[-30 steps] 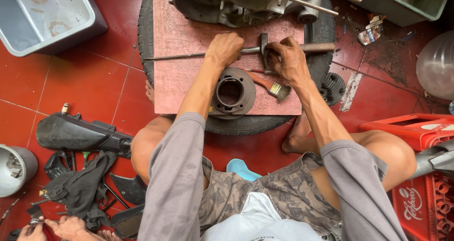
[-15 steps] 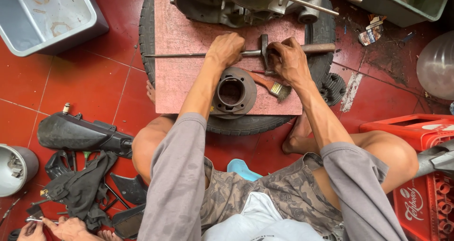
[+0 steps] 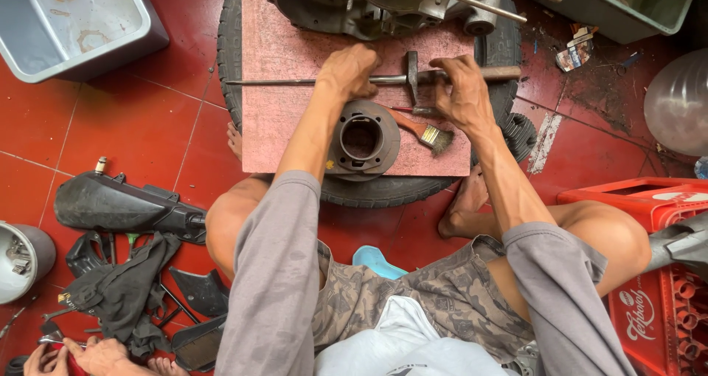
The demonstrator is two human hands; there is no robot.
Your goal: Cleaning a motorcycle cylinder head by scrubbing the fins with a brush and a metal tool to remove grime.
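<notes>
Engine cut off by top edge. Rod partly hidden under left hand. Right hand covers hammer handle. Another person's hands cut by bottom edge.

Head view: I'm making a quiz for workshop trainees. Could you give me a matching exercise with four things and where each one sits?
Things:
1. Brush
2. Grey tub
3. Red crate
4. Cylinder

Places:
A. Top left, on the red floor
B. On the pink board, just under the left forearm
C. Far right, beside the person's right knee
D. On the board, between the cylinder and the right hand

Pairs: 1-D, 2-A, 3-C, 4-B
</notes>
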